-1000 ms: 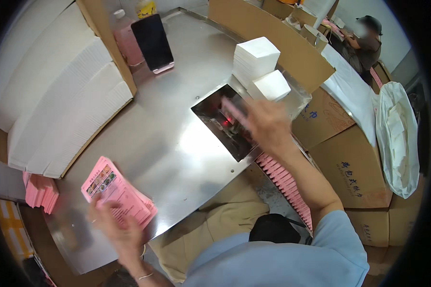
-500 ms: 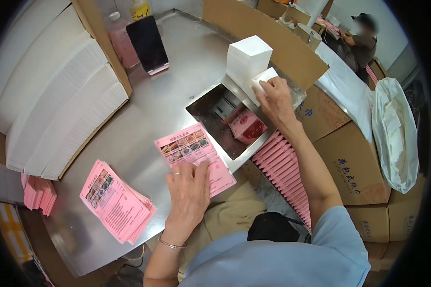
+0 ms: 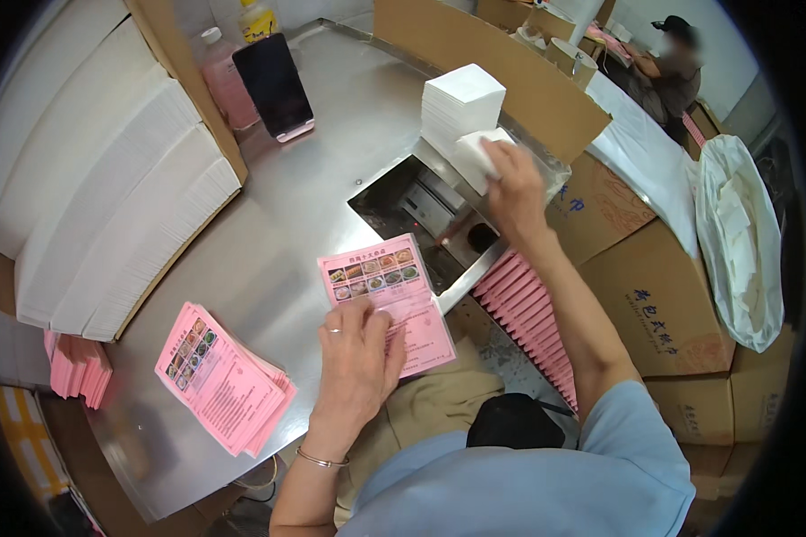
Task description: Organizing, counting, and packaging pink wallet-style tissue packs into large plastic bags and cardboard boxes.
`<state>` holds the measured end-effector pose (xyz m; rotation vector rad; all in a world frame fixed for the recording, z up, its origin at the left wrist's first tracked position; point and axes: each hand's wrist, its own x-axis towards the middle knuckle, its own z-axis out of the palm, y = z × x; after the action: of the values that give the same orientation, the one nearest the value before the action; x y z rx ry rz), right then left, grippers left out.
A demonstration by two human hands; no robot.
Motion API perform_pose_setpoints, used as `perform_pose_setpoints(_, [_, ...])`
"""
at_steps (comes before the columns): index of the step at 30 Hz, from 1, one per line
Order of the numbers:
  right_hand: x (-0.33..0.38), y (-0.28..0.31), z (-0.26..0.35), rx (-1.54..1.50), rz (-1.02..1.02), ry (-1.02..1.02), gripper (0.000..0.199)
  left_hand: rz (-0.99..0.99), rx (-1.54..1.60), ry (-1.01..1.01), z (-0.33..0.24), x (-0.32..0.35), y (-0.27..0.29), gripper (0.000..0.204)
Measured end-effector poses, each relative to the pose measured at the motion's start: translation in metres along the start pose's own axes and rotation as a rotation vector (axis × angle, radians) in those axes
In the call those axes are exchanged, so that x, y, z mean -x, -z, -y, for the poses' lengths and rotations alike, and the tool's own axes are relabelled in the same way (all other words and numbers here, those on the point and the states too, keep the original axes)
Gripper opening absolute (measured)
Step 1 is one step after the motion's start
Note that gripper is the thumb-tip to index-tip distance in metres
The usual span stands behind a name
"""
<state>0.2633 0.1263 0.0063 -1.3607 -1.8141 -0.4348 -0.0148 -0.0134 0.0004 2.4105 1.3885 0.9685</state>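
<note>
My left hand (image 3: 356,365) bends its fingers over a pink printed paper sleeve (image 3: 381,268) with rows of small food pictures, at the table's near edge. The thumb side lies against the sleeve's surface. A folded white paper napkin (image 3: 476,159) is pinched in my right hand (image 3: 516,186), beside a tall stack of white napkins (image 3: 462,100); its fingertips are slightly blurred. Between my hands lies a rectangular metal-framed opening (image 3: 398,199) in the table. To the left, a pile of pink printed sleeves (image 3: 224,380) rests on the steel.
A phone (image 3: 274,88) leans on its stand near a pink bottle (image 3: 227,79). White napkins fill a carton (image 3: 143,179) at the left. Pink packets (image 3: 530,322) stand in a row below right, by brown cartons (image 3: 658,304). A person (image 3: 676,72) sits far right.
My left hand and the sleeve have shifted right, and the sleeve has turned straighter. The pink packet seen in the opening is gone from view. My right hand has moved slightly with the napkin.
</note>
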Motion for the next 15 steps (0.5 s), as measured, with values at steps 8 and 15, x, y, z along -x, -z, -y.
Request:
perform_pose_setpoints(8, [0.062, 0.04, 0.142, -0.448, 0.335, 0.616, 0.021, 0.03, -0.258, 0.149, -0.004, -0.007, -0.003, 0.08])
perform_pose_setpoints(15, [0.036, -0.005, 0.136, -0.354, 0.55, 0.312, 0.017, 0.049, -0.446, 0.161, 0.016, -0.001, -0.002, 0.076])
